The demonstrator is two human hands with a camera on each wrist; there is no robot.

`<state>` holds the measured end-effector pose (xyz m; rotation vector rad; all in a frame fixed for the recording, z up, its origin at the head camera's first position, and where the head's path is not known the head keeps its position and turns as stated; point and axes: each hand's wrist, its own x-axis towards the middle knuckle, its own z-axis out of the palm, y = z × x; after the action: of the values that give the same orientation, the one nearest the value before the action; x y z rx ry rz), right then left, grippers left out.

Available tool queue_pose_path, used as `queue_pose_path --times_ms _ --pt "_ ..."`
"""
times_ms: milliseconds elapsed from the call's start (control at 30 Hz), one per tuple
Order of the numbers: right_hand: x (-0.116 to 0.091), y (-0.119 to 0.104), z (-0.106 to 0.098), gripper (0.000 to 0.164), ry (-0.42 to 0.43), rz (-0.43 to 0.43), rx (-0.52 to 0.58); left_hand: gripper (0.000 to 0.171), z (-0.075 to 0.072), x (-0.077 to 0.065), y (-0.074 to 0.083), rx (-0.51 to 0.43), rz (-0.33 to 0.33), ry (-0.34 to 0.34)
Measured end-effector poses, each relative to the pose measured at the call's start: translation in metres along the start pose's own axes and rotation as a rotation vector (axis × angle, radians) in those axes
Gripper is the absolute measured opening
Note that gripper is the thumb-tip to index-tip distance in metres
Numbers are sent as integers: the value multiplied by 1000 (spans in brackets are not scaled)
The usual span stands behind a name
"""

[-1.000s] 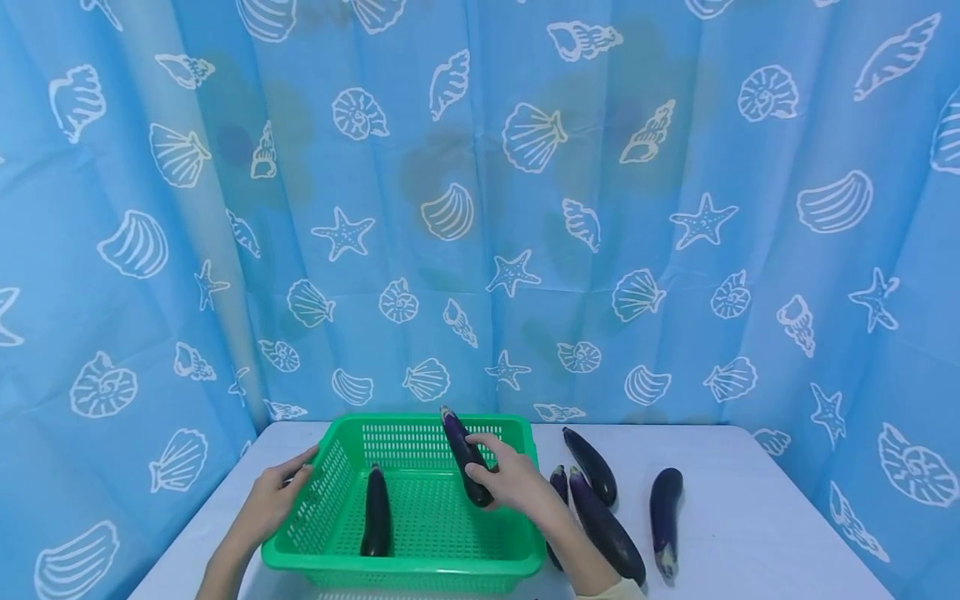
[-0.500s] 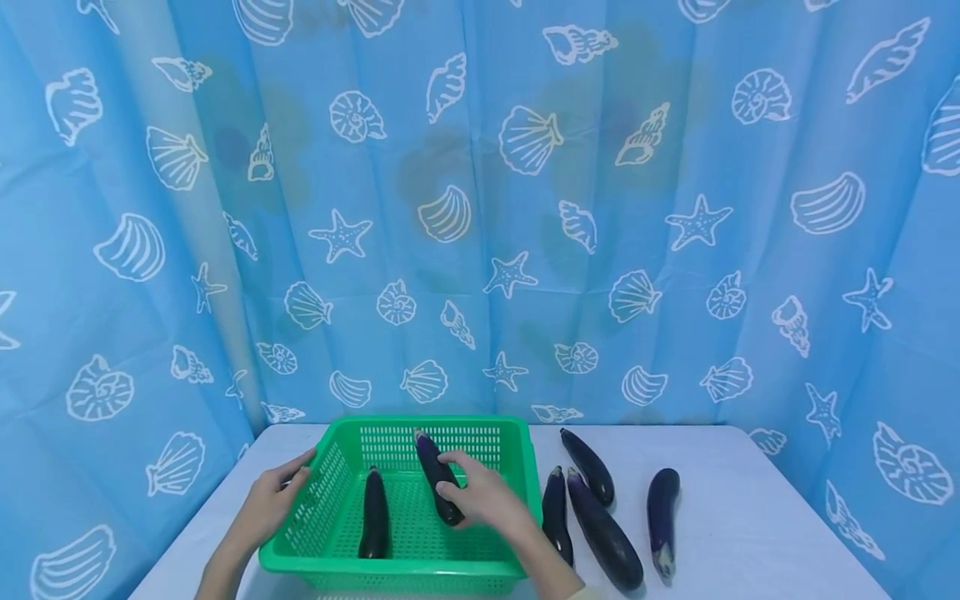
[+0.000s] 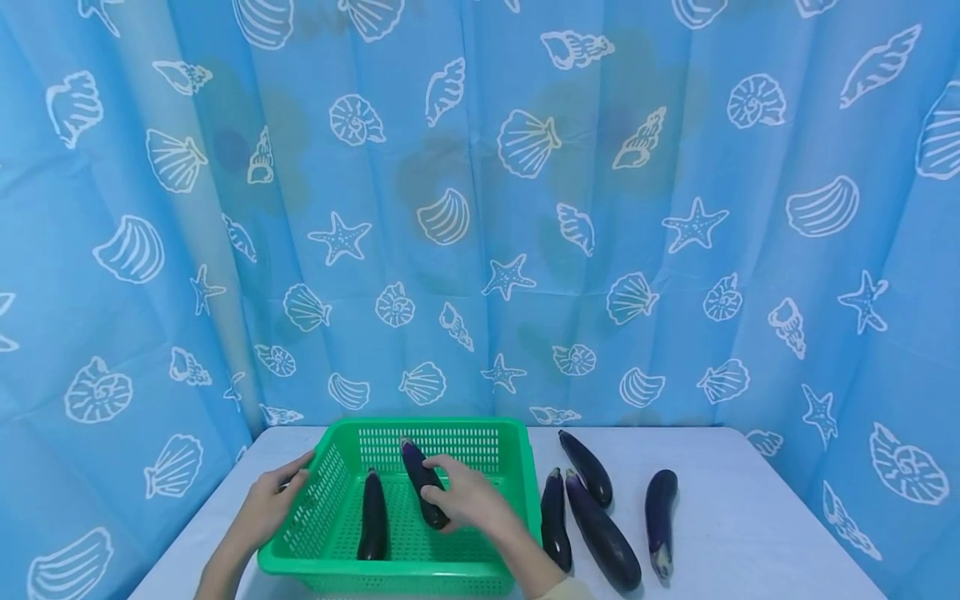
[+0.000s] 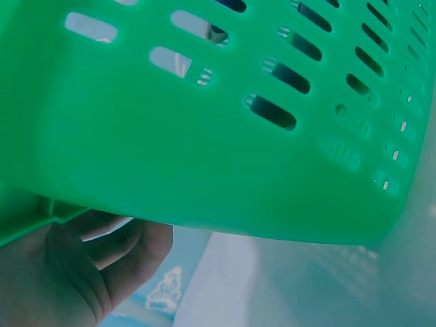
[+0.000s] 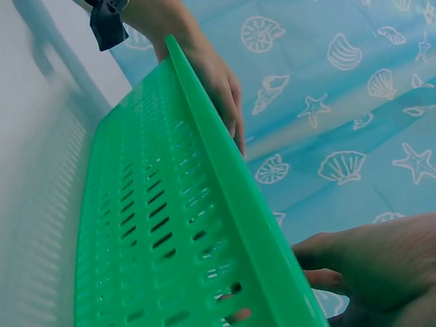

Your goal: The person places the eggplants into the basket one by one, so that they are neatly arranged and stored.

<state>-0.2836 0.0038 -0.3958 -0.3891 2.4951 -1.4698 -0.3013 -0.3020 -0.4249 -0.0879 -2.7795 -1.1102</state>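
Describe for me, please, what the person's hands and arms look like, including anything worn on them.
The left hand and right hand are bare, with no gloves visible. A pale cream sleeve shows on the right arm in the head view. In the right wrist view, a small black, angular device sits at the left forearm, probably its wrist camera.

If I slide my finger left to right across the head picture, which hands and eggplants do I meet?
Left hand, leftmost eggplant in the green basket, held eggplant, right hand, table eggplant beside the basket, two neighbouring eggplants, rightmost eggplant.
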Motion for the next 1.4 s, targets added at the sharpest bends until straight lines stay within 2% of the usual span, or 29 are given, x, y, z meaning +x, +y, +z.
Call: queue_pose_path --times_ms 367,667,1033,1400 --pt "6 -11 18 40 -12 18 -72 47 0 0 -2 2 19 11" --pt "11 -10 29 39 -29 22 -128 47 1 0 -2 -4 17 6" --pt "14 -14 41 35 -66 42 -278 47 0 -1 -2 0 8 6" --pt "21 -15 51 38 -130 74 -211 48 0 -1 0 7 10 11"
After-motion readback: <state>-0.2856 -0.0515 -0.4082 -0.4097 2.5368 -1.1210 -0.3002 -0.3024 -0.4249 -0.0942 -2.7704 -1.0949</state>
